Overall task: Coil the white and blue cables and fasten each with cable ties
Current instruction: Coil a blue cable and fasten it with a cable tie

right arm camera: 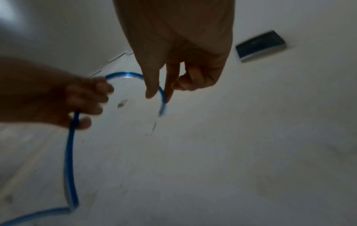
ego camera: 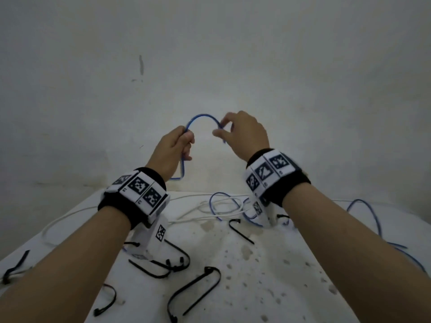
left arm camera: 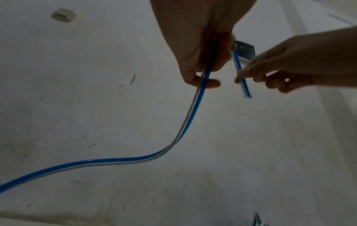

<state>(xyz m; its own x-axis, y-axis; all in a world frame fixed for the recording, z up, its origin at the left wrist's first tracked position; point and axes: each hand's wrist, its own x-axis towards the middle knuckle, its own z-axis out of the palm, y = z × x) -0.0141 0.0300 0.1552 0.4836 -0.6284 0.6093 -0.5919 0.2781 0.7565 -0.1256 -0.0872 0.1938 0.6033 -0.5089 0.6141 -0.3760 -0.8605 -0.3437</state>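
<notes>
Both hands are raised above the table in front of the wall. The blue cable (ego camera: 204, 116) arches between them. My left hand (ego camera: 177, 145) grips the cable in a fist, and the cable hangs down below it (left arm camera: 185, 126). My right hand (ego camera: 235, 134) pinches the cable near its free end (right arm camera: 162, 107) between thumb and forefinger. The rest of the blue cable (ego camera: 370, 213) trails over the table to the right. The white cable (ego camera: 221, 206) lies loose on the table, tangled with blue loops. Several black cable ties (ego camera: 200, 287) lie scattered on the near part of the table.
The white table (ego camera: 268, 264) is stained and speckled. A pale wall (ego camera: 210, 54) stands close behind it. A dark rectangular fixture (right arm camera: 260, 45) shows on a pale surface in the right wrist view, and a small grey one (left arm camera: 63, 15) in the left wrist view.
</notes>
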